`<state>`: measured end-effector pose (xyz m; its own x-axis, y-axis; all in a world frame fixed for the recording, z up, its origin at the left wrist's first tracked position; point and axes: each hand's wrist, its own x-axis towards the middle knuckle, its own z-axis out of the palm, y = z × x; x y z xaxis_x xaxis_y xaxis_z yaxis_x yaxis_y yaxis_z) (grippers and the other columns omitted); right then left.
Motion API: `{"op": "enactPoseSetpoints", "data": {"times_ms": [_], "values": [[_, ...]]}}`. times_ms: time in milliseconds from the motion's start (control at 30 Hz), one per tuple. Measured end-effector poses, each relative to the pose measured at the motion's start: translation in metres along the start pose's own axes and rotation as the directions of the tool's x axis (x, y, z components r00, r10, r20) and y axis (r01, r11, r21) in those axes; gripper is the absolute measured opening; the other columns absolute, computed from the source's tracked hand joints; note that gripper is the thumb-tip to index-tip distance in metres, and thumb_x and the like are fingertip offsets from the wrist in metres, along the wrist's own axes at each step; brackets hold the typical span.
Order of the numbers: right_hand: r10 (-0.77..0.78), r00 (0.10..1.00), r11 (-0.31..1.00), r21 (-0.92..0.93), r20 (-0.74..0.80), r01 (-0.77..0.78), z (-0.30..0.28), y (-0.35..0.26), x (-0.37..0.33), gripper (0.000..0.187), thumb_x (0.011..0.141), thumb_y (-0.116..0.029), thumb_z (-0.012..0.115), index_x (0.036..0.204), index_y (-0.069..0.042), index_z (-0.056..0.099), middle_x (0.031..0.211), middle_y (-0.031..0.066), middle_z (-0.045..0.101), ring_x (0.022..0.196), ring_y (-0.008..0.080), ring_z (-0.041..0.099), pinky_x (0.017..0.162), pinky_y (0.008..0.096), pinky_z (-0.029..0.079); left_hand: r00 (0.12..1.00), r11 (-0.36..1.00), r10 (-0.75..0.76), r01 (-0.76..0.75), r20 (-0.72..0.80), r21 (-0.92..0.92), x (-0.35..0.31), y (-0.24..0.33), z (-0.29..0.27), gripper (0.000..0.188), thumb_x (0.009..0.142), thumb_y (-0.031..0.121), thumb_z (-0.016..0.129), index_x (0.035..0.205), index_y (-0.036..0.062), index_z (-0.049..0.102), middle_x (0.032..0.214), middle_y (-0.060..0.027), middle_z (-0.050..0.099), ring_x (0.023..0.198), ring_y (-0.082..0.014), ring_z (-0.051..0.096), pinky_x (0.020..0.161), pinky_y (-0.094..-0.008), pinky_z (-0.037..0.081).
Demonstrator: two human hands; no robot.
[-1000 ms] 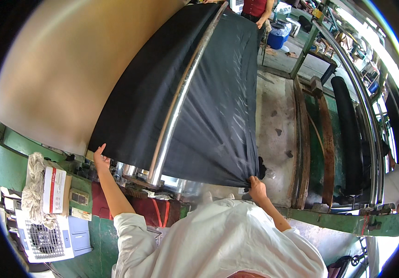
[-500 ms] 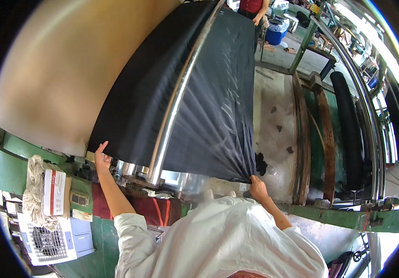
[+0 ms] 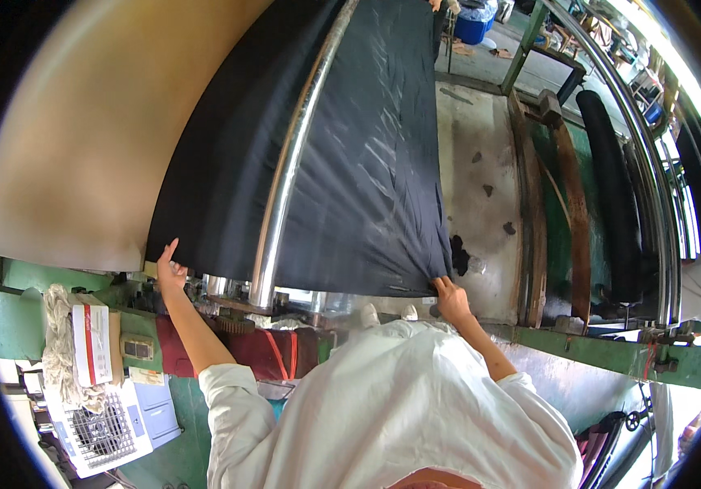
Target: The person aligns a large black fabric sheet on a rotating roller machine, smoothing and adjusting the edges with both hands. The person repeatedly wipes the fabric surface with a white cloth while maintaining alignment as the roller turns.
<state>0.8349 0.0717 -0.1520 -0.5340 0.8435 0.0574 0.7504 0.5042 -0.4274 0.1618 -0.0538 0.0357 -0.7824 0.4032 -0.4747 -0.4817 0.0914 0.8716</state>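
Note:
A wide sheet of black fabric (image 3: 366, 163) stretches away from me, running under a shiny metal roller (image 3: 292, 159) and up against a large smooth beige drum (image 3: 90, 138). My right hand (image 3: 451, 300) is closed on the fabric's near right corner, and creases fan out from that grip. At the lower edge of the drum is my left hand (image 3: 171, 267), beside the fabric's near left corner. Its fingers are stretched and apart, with no cloth gripped between them.
Green machine frame (image 3: 578, 350) runs across in front of me. To the right lie wooden beams (image 3: 572, 220) and a black roll (image 3: 611, 196). At left are a cardboard box (image 3: 94, 344), a hank of pale yarn (image 3: 59, 350) and a fan (image 3: 102, 432). Another person's hand (image 3: 435, 5) shows at the far end.
The view has shifted, so the far person is now mostly out of sight. My right hand still grips the corner, with its fingers bunched more over the cloth. The left stays by the drum edge.

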Motion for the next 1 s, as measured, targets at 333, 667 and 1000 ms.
{"op": "enactPoseSetpoints", "data": {"times_ms": [333,667,1000], "values": [[-0.041,0.992,0.998,-0.051,-0.123,0.035,-0.007,0.007,-0.003,0.015,0.069,-0.004,0.06,0.084,-0.006,0.058,0.091,0.0124,0.053,0.093,0.0317,0.054,0.078,0.0413,0.046,0.944,0.975,0.051,-0.118,-0.327,-0.189,0.011,0.001,-0.014,0.036,0.1,0.03,0.043,0.102,0.0132,0.074,0.076,-0.0001,0.059,0.05,-0.0081,0.034,0.043,-0.0226,0.03],[-0.434,0.806,0.9,0.148,0.403,0.411,0.048,0.011,-0.002,0.017,0.073,-0.016,0.064,0.087,-0.007,0.061,0.089,0.0129,0.06,0.089,0.0334,0.061,0.077,0.0437,0.052,0.959,0.956,0.155,-0.207,-0.239,-0.209,0.02,-0.009,-0.038,0.022,0.071,0.009,0.078,0.085,0.0124,0.062,0.069,0.0014,0.051,0.042,-0.0096,0.033,0.038,-0.0242,0.029],[-0.531,0.55,0.793,0.149,0.645,0.591,0.063,-0.047,0.035,0.02,0.084,-0.014,0.053,0.098,-0.007,0.066,0.098,0.015,0.064,0.094,0.033,0.065,0.079,0.0429,0.054,0.759,0.934,0.2,-0.339,-0.619,-0.114,-0.025,-0.003,-0.002,0.031,0.094,0.026,0.056,0.081,0.0074,0.077,0.072,-0.0087,0.063,0.049,-0.0149,0.044,0.042,-0.0312,0.035]]}}
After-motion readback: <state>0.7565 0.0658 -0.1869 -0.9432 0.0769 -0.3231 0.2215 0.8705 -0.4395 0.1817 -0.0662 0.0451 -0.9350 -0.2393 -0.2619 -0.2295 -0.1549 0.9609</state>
